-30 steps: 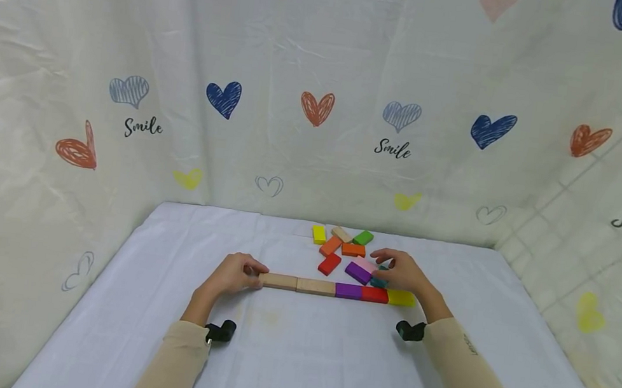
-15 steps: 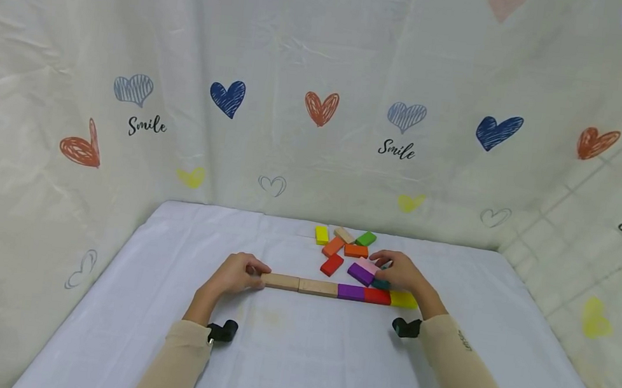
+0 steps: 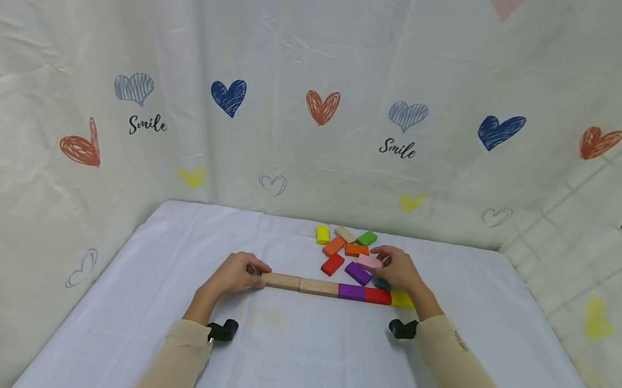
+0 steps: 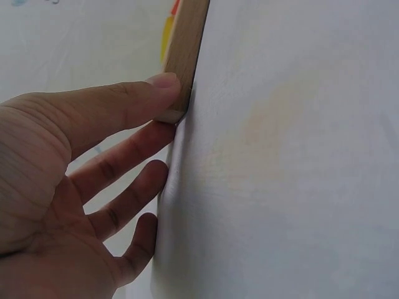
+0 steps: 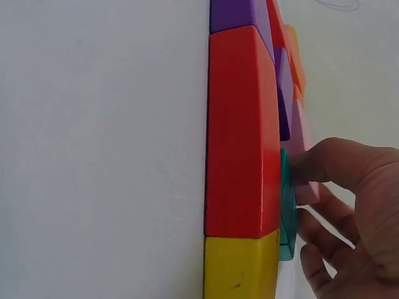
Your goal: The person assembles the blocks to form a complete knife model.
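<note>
A straight row of toy blocks crosses the white table: two bare wooden blocks [image 3: 281, 281], a purple one [image 3: 351, 293], a red one [image 5: 240, 137] and a yellow one [image 5: 240, 268]. At the row's left end my left hand [image 3: 237, 273] pinches the outermost wooden block, thumb on its face in the left wrist view. Behind the right end, my right hand [image 3: 401, 273] holds a pink block [image 3: 369, 261] between thumb and fingers. Just below it lie a loose purple block [image 3: 357, 273] and teal pieces [image 5: 287, 212], partly hidden by the hand in the head view.
Further back lie a yellow block [image 3: 321, 235], a wooden block [image 3: 345, 234], a green block [image 3: 367, 238], two orange blocks [image 3: 357, 250] and a red block [image 3: 332, 264]. A heart-printed curtain [image 3: 315, 156] rises behind the table's far edge.
My right hand has taken hold of the pink block and shifted it slightly back, away from the loose purple block. The left hand stays at the row's end.
</note>
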Tool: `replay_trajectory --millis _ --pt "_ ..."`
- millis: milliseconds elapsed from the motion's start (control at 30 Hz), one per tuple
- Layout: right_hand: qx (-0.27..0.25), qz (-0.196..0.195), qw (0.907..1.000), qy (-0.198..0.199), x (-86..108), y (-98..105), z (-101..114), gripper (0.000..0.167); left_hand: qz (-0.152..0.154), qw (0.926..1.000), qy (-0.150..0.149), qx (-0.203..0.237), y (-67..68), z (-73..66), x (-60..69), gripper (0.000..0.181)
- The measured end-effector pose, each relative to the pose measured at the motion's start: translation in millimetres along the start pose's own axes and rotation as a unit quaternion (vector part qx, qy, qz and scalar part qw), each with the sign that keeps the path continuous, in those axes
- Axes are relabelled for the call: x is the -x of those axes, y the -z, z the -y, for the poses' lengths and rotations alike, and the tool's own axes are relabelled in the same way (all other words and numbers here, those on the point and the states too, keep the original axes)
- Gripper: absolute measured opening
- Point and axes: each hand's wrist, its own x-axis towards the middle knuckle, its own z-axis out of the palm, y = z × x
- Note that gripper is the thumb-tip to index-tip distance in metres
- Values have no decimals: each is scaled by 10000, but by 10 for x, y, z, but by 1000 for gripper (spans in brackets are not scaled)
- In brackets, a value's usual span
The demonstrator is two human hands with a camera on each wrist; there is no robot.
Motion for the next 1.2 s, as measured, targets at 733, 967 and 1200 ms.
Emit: replay_trajectory --millis 733,967,1200 --pt "-17 36 9957 927 374 381 117 39 5 9999 -42 -108 -5 -4 -10 29" --pt "-130 183 9946 1010 513 394 119 37 6 9999 -82 -106 -5 9 -12 28" --pt "-306 370 9913 1224 667 271 96 37 2 9999 -78 -120 -6 11 -24 28"
